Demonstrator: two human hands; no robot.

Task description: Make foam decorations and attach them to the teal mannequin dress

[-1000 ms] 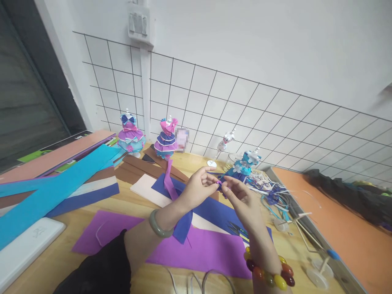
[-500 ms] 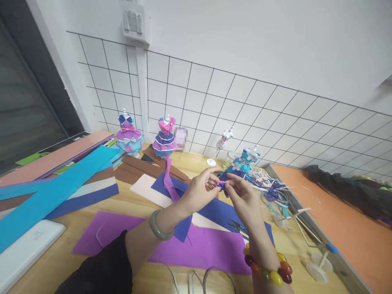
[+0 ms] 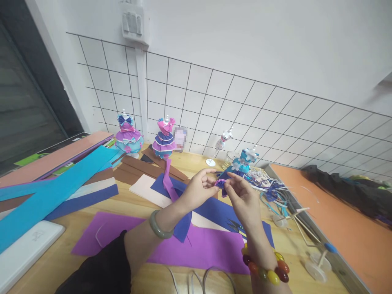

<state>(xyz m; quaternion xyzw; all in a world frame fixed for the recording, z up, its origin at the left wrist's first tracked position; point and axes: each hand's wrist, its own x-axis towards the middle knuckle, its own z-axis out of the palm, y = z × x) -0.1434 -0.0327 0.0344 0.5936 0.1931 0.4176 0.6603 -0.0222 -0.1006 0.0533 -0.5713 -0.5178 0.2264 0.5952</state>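
A small pleated strip [image 3: 221,183], purple with blue, is pinched between my two hands above the table. My left hand [image 3: 200,185] grips its left end with thumb and finger. At its right end the thumb and forefinger of my right hand [image 3: 243,196] are closed, and a short piece hangs down there. Beneath my hands lie a dark blue sheet [image 3: 211,210] and a wide purple sheet [image 3: 208,249]. Small thread snips [image 3: 235,225] rest on the blue sheet, left of my right wrist. A narrow purple strip [image 3: 168,181] runs behind my left forearm.
Miniature dress forms in ruffled dresses [image 3: 128,136] stand along the wall, with a bare-skirted one [image 3: 224,139] on a stand. Turquoise strips [image 3: 61,188] and a white device [image 3: 30,253] lie left. Tangled ribbon scraps [image 3: 271,185] and a stick stand [image 3: 317,265] are at right.
The pleated strip has turned and fanned out between my fingers, showing more of its purple folded edge. Both hands keep nearly the same place.
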